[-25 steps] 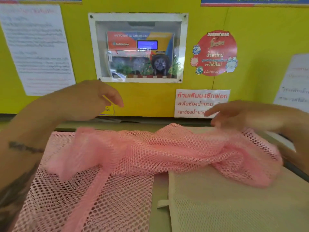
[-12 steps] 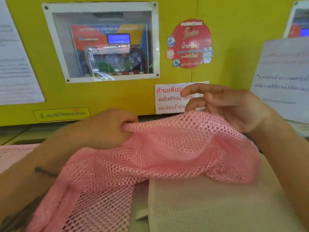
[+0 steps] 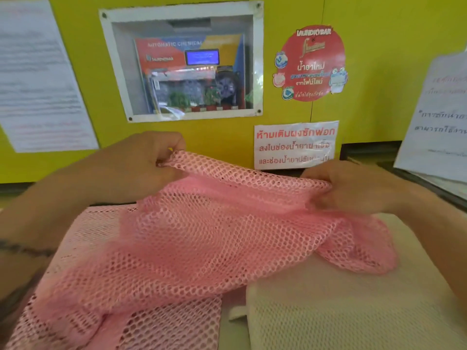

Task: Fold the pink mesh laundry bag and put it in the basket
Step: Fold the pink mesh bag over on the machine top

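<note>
Pink mesh laundry bag (image 3: pixel 202 238), woven in open honeycomb holes, is lifted at its far edge and drapes toward the viewer over a cream mesh bag (image 3: pixel 341 299) on the right. The left hand (image 3: pixel 126 165) pinches the bag's far left corner between thumb and fingers; the right hand (image 3: pixel 353 188) has its fingers closed on the far right edge. Behind, on a yellow wall (image 3: pixel 379 34), a round red sticker (image 3: pixel 312 63) reads "LAUNDRYBAR". A white-framed window (image 3: pixel 182 61) shows a panel reading "AUTOMATIC CHEMICAL". A white sign (image 3: pixel 294 145) carries red Thai lettering.
</note>
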